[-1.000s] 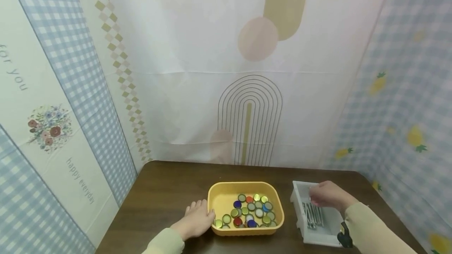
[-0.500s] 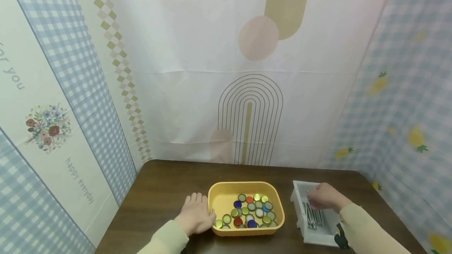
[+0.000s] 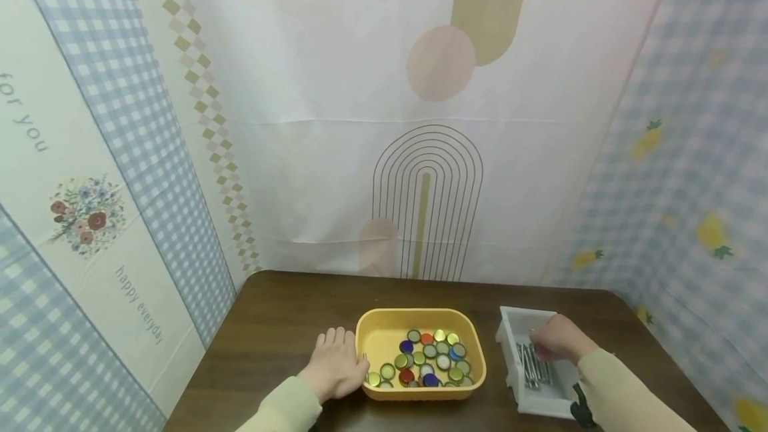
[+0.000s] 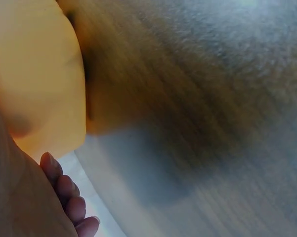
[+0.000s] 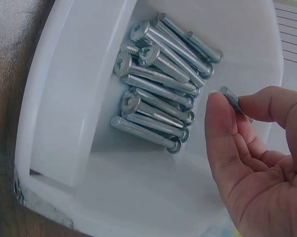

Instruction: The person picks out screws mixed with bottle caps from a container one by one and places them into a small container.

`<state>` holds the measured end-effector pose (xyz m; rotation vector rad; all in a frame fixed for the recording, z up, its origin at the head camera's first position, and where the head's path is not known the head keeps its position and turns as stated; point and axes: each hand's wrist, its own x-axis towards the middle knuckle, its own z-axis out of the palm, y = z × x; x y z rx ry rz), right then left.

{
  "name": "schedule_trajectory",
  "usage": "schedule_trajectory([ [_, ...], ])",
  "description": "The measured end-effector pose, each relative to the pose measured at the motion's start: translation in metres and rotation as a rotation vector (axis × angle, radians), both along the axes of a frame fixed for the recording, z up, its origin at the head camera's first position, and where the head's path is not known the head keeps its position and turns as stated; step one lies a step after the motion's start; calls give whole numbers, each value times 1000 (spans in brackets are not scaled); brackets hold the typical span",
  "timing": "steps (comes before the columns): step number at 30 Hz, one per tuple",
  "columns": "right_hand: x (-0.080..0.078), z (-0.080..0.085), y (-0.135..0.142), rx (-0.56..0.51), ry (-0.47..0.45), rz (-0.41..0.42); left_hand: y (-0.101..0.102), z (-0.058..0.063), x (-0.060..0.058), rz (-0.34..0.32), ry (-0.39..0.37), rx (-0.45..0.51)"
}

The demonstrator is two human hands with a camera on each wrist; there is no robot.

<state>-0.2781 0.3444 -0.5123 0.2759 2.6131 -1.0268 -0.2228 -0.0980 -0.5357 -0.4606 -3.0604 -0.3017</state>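
My right hand point(image 3: 561, 340) is over the white plastic bin point(image 3: 512, 369) on the right. In the right wrist view its thumb and index finger pinch a short length of threaded silver bolt point(image 5: 230, 98); the fingers cover the rest of it. Beside that hand, several long silver bolts point(image 5: 158, 81) lie heaped in the bin. My left hand point(image 3: 337, 367) rests against the left side of a yellow tray point(image 3: 414, 312), fingers straight and pointing away, thumb right at the rim. Metal bottle caps point(image 3: 443, 361) of several colours are spread inside the tray.
A dark wooden table point(image 3: 288, 305) carries both containers, with a gap of bare wood between them. Behind it hangs a pale patterned cloth point(image 3: 312, 185), with blue checked cloth on both sides.
My right hand has shifted slightly left and nearer within the bin. The left hand has turned a little, its fingers now straighter and pointing away. The tray and bin keep their places.
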Motion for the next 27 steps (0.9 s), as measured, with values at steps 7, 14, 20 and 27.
schedule_trajectory([
  [7, 5, 1, -2, 82, 1, 59, 1, -10, -3, -3, 15, 33],
  [14, 7, -3, -2, 87, 27, 79, -2, -8, -6, 8, -44, 106],
  [20, 7, -11, 1, 89, 35, 74, -6, -2, -22, 44, -111, 124],
  [27, 7, -19, -3, 74, 70, 71, -10, 7, -39, 104, -204, 188],
])
